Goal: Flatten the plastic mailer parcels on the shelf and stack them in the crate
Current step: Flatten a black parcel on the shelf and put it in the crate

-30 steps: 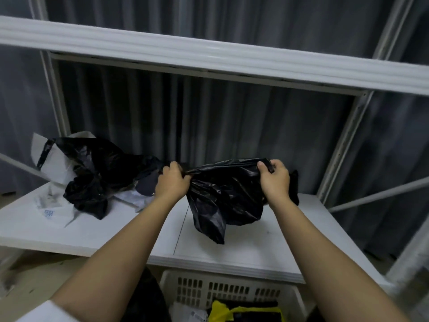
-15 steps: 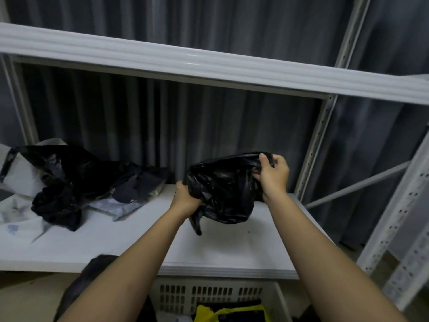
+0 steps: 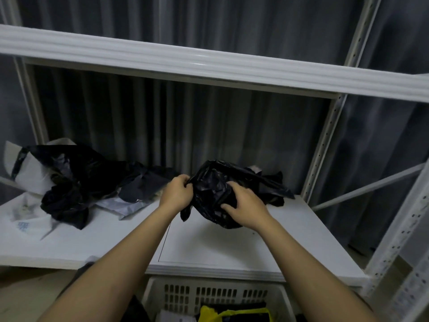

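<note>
Crumpled black plastic fills your grasp: the mailer (image 3: 216, 191) sits bunched and glossy over the right half of the white shelf (image 3: 209, 252), its lower folds at or just above the board. Your left hand (image 3: 177, 194) pinches its left edge, fingers curled tight around a gathered fold. Your right hand (image 3: 243, 206) lies on the near right side, fingers spread and bent into the film, thumb pressing into a crease. A flatter dark flap trails off to the right behind your right hand.

Farther left on the shelf lies a pile (image 3: 76, 182) of more wrinkled black mailers mixed with white and grey ones, well apart from your hands.

Below the shelf's near edge stands the crate (image 3: 216, 296), white slotted plastic, with something yellow (image 3: 232, 313) and dark bags inside.
</note>
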The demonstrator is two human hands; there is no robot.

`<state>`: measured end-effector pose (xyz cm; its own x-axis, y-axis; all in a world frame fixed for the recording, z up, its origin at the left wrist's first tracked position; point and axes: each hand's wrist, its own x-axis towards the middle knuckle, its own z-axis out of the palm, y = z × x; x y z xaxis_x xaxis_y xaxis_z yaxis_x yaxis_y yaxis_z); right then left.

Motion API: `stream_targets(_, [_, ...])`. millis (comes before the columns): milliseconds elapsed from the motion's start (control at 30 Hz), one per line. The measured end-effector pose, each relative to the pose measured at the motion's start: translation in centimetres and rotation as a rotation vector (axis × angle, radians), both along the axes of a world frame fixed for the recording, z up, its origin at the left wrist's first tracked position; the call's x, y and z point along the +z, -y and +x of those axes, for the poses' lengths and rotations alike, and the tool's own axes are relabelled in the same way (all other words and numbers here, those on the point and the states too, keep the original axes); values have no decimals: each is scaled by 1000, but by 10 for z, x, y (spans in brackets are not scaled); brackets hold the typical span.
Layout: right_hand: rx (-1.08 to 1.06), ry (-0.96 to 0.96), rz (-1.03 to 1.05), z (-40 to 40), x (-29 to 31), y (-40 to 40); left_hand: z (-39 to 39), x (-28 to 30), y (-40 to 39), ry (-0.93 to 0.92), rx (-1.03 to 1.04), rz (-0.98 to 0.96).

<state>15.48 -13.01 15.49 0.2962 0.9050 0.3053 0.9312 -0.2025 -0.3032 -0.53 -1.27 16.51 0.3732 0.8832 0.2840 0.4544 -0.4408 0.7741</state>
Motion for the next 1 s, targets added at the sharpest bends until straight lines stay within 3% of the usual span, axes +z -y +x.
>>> stream_targets(133, [-57,-290,192,5,-8,-9,-2,0,6,-79,-102,-65])
stream_targets(233, [-115,-391,206,9,-4,-14,-8,-3,7,-72,-284,-139])
stream_targets(300, [-101,-457,166,10,1,-17,-11,-12,4,-218,-301,-42])
stream_targets(400, [-50,-541,143,13,8,-13,-9,-19,-3,-429,-67,260])
stream_targets(433, [-39,-506,135,17,10,-11,-10,-19,-5,-501,0,315])
stream_targets(533, [-113,-127,109,38,14,-4,-20,-17,-18,-768,75,349])
stream_targets(633, [-280,-28,207,54,21,5,-29,-19,-31,-889,81,313])
stream_targets(733, [-305,0,321,56,24,4,-25,-18,-34,-823,35,255])
stream_targets(900, [-123,131,371,36,36,-11,13,5,-6,-310,-328,146])
stream_targets(1000, [25,110,345,14,41,-22,46,15,13,-138,-366,176])
